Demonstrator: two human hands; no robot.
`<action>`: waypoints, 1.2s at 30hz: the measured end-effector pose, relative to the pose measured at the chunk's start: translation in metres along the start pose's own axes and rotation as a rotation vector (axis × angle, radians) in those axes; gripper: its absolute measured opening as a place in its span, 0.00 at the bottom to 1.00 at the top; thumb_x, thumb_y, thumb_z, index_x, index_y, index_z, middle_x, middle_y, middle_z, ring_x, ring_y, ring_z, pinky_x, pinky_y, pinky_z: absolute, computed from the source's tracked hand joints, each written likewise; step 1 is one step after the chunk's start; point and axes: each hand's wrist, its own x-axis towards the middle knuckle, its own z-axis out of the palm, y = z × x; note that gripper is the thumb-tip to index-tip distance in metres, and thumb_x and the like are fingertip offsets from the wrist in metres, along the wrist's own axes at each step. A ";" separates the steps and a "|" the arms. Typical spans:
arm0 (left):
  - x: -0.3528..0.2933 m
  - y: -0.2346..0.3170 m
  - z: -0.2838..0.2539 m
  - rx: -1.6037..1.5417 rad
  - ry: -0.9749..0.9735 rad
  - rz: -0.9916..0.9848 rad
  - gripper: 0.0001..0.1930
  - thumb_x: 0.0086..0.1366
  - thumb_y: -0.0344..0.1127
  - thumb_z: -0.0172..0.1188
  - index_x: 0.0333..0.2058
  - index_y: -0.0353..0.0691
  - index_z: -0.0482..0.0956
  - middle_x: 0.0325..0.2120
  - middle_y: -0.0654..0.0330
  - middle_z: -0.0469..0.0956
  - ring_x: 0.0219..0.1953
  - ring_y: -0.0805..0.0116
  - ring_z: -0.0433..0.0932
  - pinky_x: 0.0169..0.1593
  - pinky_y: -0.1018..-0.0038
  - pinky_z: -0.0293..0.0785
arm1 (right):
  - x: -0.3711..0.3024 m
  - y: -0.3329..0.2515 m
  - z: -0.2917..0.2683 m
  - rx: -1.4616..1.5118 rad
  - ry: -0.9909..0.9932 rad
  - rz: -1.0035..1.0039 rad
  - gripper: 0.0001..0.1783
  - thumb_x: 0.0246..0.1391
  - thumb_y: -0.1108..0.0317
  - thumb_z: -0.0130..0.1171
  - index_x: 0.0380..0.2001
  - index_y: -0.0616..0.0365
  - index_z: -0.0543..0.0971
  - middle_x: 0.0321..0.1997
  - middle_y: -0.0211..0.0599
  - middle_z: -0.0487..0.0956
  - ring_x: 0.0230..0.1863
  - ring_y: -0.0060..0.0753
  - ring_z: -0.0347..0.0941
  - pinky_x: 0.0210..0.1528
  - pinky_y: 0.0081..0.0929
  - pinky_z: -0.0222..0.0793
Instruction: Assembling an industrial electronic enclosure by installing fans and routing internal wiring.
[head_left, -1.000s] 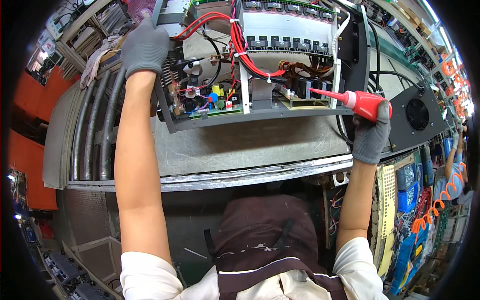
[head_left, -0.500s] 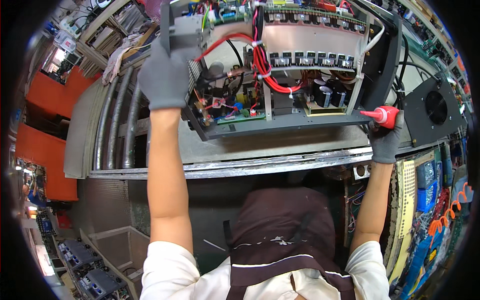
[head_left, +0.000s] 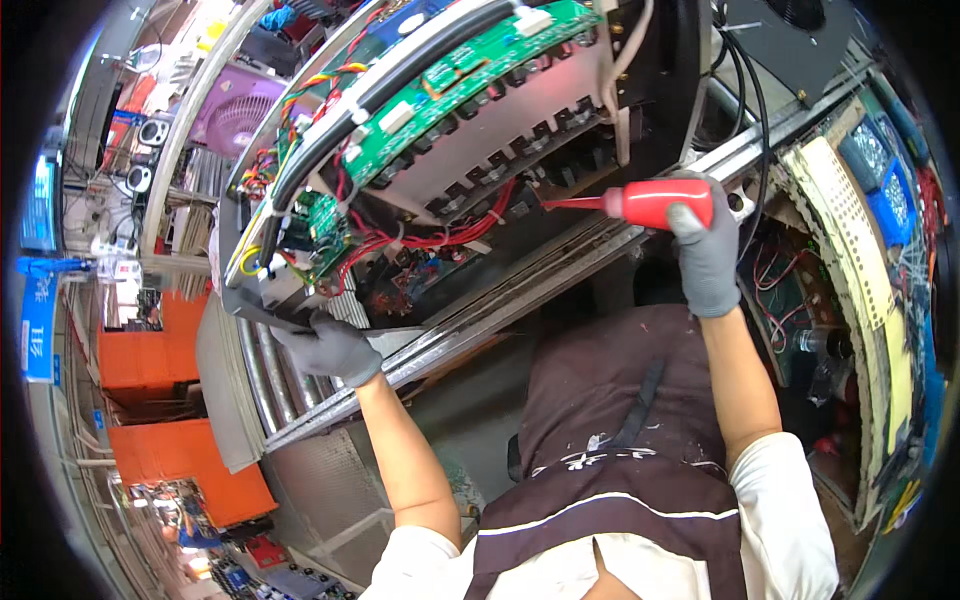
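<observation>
My right hand [head_left: 708, 255], in a grey glove, is closed around a red squeeze bottle [head_left: 660, 203]. The bottle lies sideways, its thin nozzle pointing left toward an open electronics chassis [head_left: 470, 305]. At the chassis's near left corner, my gloved left hand [head_left: 335, 350] grips the dark metal edge; some fingertips are hidden there. Inside the chassis, a long green circuit board [head_left: 460, 95] runs above a pale metal plate with rows of black components. Red wires [head_left: 440, 237] tied in a bundle cross below that plate.
The chassis rests on a metal-edged bench [head_left: 545, 290] with steel rollers [head_left: 268, 375] at its left. Black cables [head_left: 752, 110] hang right of it, near a dark fan panel [head_left: 800, 40]. Blue parts bins [head_left: 892, 205] stand far right. Orange bins [head_left: 190, 465] are at left.
The chassis now appears tilted in view, showing more of its top. My left hand has moved from its upper left side to its near corner. The bottle has moved left and is held more level.
</observation>
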 end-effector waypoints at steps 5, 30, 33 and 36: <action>-0.005 0.008 0.005 -0.011 0.046 -0.089 0.28 0.50 0.24 0.47 0.54 0.30 0.70 0.41 0.42 0.78 0.40 0.50 0.78 0.47 0.61 0.71 | -0.015 0.012 0.012 -0.167 0.116 -0.194 0.27 0.44 0.65 0.72 0.46 0.60 0.71 0.42 0.36 0.78 0.42 0.27 0.74 0.48 0.25 0.70; -0.005 -0.003 0.012 -0.181 0.122 -0.110 0.28 0.49 0.32 0.51 0.51 0.24 0.70 0.38 0.45 0.77 0.37 0.54 0.75 0.47 0.64 0.71 | 0.021 -0.011 0.073 -0.702 -0.133 -0.638 0.24 0.42 0.67 0.72 0.42 0.61 0.73 0.37 0.46 0.79 0.36 0.49 0.78 0.37 0.34 0.74; -0.004 -0.007 0.008 -0.135 0.060 -0.076 0.31 0.44 0.21 0.46 0.53 0.24 0.69 0.39 0.45 0.75 0.39 0.55 0.75 0.46 0.68 0.72 | 0.033 -0.019 0.076 -0.741 -0.167 -0.600 0.23 0.43 0.67 0.71 0.41 0.60 0.73 0.36 0.46 0.79 0.36 0.49 0.78 0.37 0.34 0.74; -0.003 -0.012 0.011 -0.136 0.093 -0.037 0.31 0.44 0.21 0.47 0.52 0.24 0.69 0.39 0.44 0.76 0.39 0.52 0.76 0.46 0.66 0.71 | 0.037 -0.022 0.074 -0.724 -0.201 -0.586 0.22 0.43 0.66 0.71 0.40 0.60 0.73 0.36 0.46 0.79 0.36 0.49 0.78 0.37 0.34 0.73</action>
